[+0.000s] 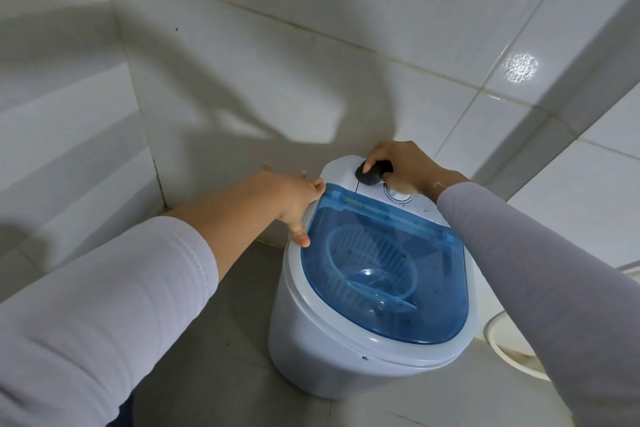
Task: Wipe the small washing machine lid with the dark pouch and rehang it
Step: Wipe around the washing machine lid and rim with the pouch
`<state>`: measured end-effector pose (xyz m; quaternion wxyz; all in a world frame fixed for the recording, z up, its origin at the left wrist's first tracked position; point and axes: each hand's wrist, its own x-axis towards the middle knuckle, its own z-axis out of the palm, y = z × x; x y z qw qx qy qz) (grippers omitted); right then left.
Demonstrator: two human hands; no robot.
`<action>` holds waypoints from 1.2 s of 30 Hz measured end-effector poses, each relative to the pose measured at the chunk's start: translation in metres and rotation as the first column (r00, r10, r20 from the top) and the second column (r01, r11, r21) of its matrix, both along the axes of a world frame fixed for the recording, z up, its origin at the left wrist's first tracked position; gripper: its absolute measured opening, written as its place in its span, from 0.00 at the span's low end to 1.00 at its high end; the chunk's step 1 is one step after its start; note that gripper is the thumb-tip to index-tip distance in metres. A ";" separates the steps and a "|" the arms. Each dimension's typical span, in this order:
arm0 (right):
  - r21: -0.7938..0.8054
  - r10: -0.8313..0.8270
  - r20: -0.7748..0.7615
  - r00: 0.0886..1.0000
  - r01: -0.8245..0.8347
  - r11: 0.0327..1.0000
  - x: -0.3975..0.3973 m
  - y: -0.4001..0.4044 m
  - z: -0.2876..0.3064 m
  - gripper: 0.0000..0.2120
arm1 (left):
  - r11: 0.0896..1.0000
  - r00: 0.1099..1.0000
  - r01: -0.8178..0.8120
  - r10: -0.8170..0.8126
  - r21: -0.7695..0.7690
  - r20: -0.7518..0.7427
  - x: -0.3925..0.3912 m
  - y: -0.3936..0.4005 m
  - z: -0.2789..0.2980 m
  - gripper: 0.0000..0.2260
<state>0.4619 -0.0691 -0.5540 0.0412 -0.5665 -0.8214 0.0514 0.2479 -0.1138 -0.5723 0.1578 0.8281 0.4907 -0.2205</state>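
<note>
Both arms wear pale lilac-white long sleeves: left sleeve (pixel 104 288) pushed up the forearm, hem stitched; right sleeve (pixel 540 274) reaching the wrist. Thin bracelet (pixel 439 185) at right wrist. Hands bare.

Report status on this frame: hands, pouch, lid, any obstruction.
Right hand gripping dark pouch, pressed on white control panel behind the lid. Left hand open, bracing the machine's left rim. Blue lid shut, specks visible. Nothing obstructing.

White wall tiles (pixel 311 45) meet in a corner (grout lines dark) above a grey floor (pixel 214 340); a white hose (pixel 498 347) curves at right.
</note>
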 end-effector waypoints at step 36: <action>-0.028 -0.145 -0.056 0.988 0.143 0.989 0.035 0.005 0.001 0.24 | 0.996 0.994 -0.002 0.011 0.086 -0.105 0.008 0.006 -0.006 0.53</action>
